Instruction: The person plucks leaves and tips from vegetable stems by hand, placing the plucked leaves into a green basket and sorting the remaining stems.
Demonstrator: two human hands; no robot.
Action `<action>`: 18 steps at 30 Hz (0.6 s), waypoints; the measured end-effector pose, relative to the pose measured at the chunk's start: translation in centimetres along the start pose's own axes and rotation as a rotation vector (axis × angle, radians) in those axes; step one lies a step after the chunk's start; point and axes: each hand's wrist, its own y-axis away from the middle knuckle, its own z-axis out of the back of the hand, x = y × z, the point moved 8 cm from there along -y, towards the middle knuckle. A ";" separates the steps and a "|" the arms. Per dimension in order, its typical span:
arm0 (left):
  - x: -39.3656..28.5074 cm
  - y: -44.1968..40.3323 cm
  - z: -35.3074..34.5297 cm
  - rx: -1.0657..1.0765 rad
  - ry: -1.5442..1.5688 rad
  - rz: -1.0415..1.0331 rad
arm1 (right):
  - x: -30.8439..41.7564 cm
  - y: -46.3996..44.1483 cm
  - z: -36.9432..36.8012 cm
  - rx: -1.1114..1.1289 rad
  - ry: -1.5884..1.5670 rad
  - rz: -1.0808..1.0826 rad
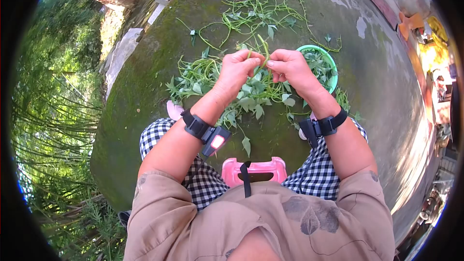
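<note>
A green stem (263,47) stands up between my two hands, pinched at its lower part. My left hand (240,67) has thumb and fingers closed on it from the left. From the right, my right hand (291,69) grips it with the fingertips. Below both hands a heap of leafy green vines (251,94) lies on the ground. A green basket (333,63) filled with leaves stands just right of my right hand. Farther off, a loose pile of thin, mostly bare stems (258,7) is spread on the ground.
I sit on a pink plastic stool (232,169), with my knees on either side of the vines. Stone blocks (123,55) edge the mossy concrete ground (145,116) on the left, with bushes beyond. Household items, including an orange one (410,23), line the right side.
</note>
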 end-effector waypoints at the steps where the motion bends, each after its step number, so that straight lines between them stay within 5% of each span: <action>1: 0.4 0.0 -0.5 0.027 -0.005 -0.015 | 0.0 -0.1 0.1 -0.014 0.062 0.030; 7: 0.7 -0.2 -0.9 0.041 -0.325 -0.169 | -0.1 -0.1 0.7 -0.126 0.406 0.170; 11: -1.7 1.1 -1.4 -0.070 -0.777 -0.610 | 0.1 0.1 0.2 -0.073 0.481 0.163; 18: 1.3 0.6 0.0 -0.136 -0.040 -0.169 | 0.7 0.4 -1.4 -0.201 0.555 0.243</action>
